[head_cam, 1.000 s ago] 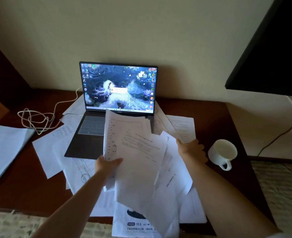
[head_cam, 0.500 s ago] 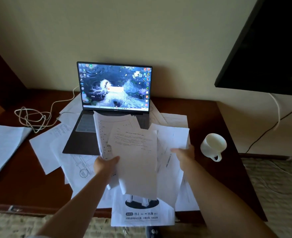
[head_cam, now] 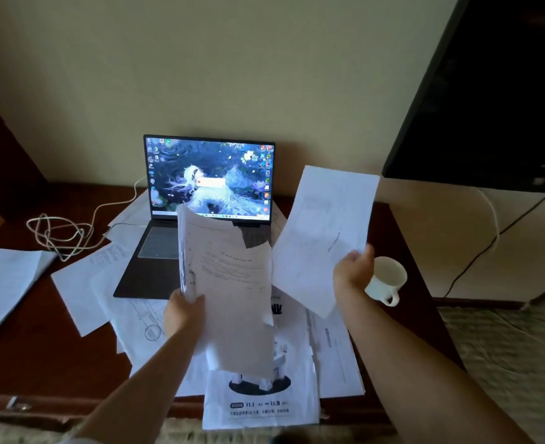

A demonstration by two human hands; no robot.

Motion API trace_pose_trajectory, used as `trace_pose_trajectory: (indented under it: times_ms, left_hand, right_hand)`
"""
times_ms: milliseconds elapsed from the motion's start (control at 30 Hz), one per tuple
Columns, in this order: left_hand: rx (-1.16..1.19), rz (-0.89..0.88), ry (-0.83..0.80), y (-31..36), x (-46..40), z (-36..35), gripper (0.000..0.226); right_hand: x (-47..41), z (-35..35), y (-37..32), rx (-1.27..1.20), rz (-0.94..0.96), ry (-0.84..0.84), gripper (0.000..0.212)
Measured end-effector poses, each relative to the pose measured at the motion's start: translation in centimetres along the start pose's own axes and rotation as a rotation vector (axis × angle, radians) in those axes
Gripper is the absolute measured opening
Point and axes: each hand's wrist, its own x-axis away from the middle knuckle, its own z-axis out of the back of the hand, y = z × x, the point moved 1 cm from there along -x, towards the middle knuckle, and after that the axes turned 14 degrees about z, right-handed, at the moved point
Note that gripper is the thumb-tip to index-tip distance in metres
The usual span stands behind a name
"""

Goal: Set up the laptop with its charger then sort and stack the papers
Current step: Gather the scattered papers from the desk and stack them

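Note:
An open laptop (head_cam: 207,184) with a lit screen stands at the back of the dark wooden desk (head_cam: 56,354). Its white charger cable (head_cam: 62,232) runs from the laptop's left side into a loose coil on the desk. My left hand (head_cam: 183,315) grips a bundle of printed sheets (head_cam: 229,283) in front of the keyboard. My right hand (head_cam: 353,270) pinches a single sheet (head_cam: 325,232) lifted to the right of the laptop. Several loose papers (head_cam: 85,283) lie scattered on the desk around and under the laptop. A printed flyer (head_cam: 258,405) overhangs the front edge.
A white mug (head_cam: 388,280) sits on the desk just right of my right hand. A pad of white paper (head_cam: 2,283) lies at the far left. A dark wall-mounted screen (head_cam: 489,91) hangs at the upper right with cables below it.
My right hand has pulled one sheet away from the bundle and lifted it up and to the right. The left hand keeps its hold on the remaining sheets.

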Motion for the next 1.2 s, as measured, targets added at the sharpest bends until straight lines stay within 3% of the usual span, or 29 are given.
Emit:
trace_pose_trajectory:
  times_ms: [100, 267, 400, 567, 667, 800, 867, 933, 1100, 1200]
  left_hand:
    - [-0.030, -0.002, 0.028, 0.1, 0.1, 0.3, 0.021]
    - [-0.125, -0.008, 0.107, -0.5, 0.2, 0.6, 0.018]
    - [-0.171, -0.034, 0.139, -0.4, 0.6, 1.0, 0.014]
    - [-0.118, 0.010, 0.091, 0.0, 0.4, 0.7, 0.026]
    - [-0.048, 0.059, 0.016, 0.1, 0.1, 0.1, 0.030]
    - [0.177, 0.224, -0.111, -0.7, 0.8, -0.7, 0.005]
    - [0.457, 0.377, -0.306, -1.6, 0.6, -1.0, 0.019]
    - [0.575, 0.465, -0.343, -2.2, 0.2, -1.0, 0.026]
    - [0.426, 0.423, -0.404, -3.3, -1.2, -1.1, 0.030]
    - [0.349, 0.389, -0.393, -2.4, 0.1, -0.3, 0.023]
  right_hand:
    - [-0.2, 0.0, 0.0, -0.092, -0.152, 0.053, 0.036]
    - [1.1, -1.1, 0.7, -0.088, -0.089, 0.156, 0.034]
    - [0.3, -1.3, 0.5, -0.145, -0.177, 0.177, 0.033]
    - [1.2, -1.7, 0.4, -0.111, -0.262, -0.140, 0.038]
    - [3.4, -3.0, 1.9, -0.046, -0.348, -0.464, 0.034]
    - [6.9, -3.6, 4.6, 0.102, -0.454, -0.740, 0.036]
    - [7.9, -3.8, 5.2, 0.132, -0.468, -0.806, 0.035]
    - [8.2, -3.9, 5.3, 0.102, -0.453, -0.825, 0.028]
    - [7.7, -3.5, 4.9, 0.098, -0.262, -0.794, 0.018]
    - [7.3, -3.6, 4.3, 0.106, -0.239, -0.792, 0.019]
